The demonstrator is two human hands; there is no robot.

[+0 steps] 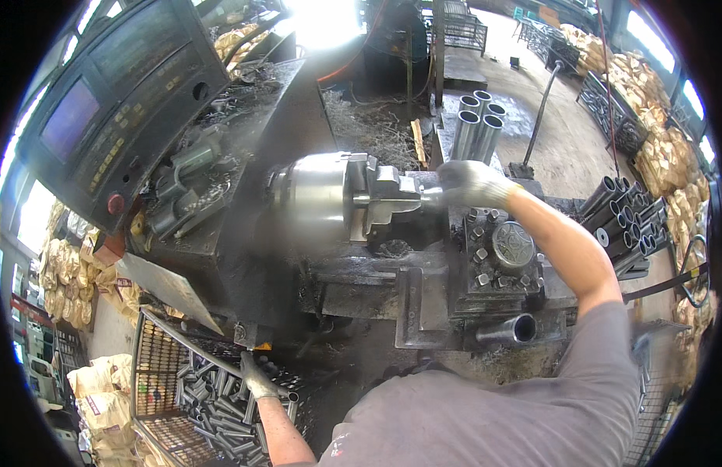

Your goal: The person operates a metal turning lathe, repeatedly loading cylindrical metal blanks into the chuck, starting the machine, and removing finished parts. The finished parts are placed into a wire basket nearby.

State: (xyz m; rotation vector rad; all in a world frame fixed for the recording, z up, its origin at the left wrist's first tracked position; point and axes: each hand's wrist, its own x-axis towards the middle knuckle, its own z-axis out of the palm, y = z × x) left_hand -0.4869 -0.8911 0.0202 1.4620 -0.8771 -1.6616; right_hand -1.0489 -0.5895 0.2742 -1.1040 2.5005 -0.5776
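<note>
My right hand (471,184), in a pale work glove, is closed around the end of a steel tube (432,197) at the jaws of the lathe chuck (318,191). Most of that tube is hidden by the jaws and the glove. Just below the right forearm stands the square tool post (514,247) with its round cap. Lower left, my gloved left hand (257,379) reaches up at the lathe's lower front, beside a wire basket (154,373) of short metal tubes. Its fingers look bent, but whatever they touch is too small and dark to make out.
One tube (507,331) lies on the carriage below the tool post. Several upright tubes (467,134) stand behind the right hand, and a stack of dark tubes (622,222) sits at the right. A control panel (127,117) leans in at upper left, above a sheet-metal flap (170,292).
</note>
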